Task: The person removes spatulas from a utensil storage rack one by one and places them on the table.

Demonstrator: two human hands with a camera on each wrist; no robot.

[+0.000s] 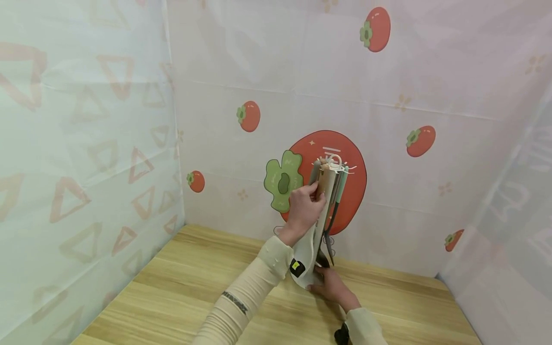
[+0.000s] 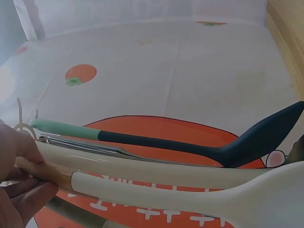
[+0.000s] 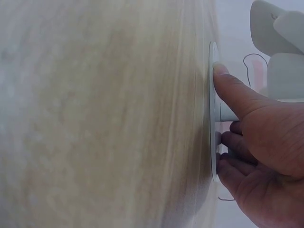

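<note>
- Left hand, right of centre in the head view: thumb and fingers drawn together, pinching the brown wooden handle of a white, broad-headed utensil.
- Right hand, lower right of centre: thumb extended and fingers bent, gripping the thin white disc base of a cream upright utensil stand.
- The stand rises just right of centre in the head view, topped by a ring and radiating hooks; its base lies flat along the tabletop, and whether a slight gap exists beneath cannot be told.
- A dark spoon-shaped utensil with a mint-green handle hangs on the stand's right side in the head view; the white utensil's head hangs to the left, near the left wrist.
- Edges: the pale wood-grain table meets the white back sheet printed with red fruit closely behind the stand; the table's side edges slope outward toward the lower left and lower right of the frame.
- Room: wood surface extends widely leftward to the pale triangle-printed side sheet, less far rightward to the pale right-hand sheet; above the hooks, only the back sheet appears.
</note>
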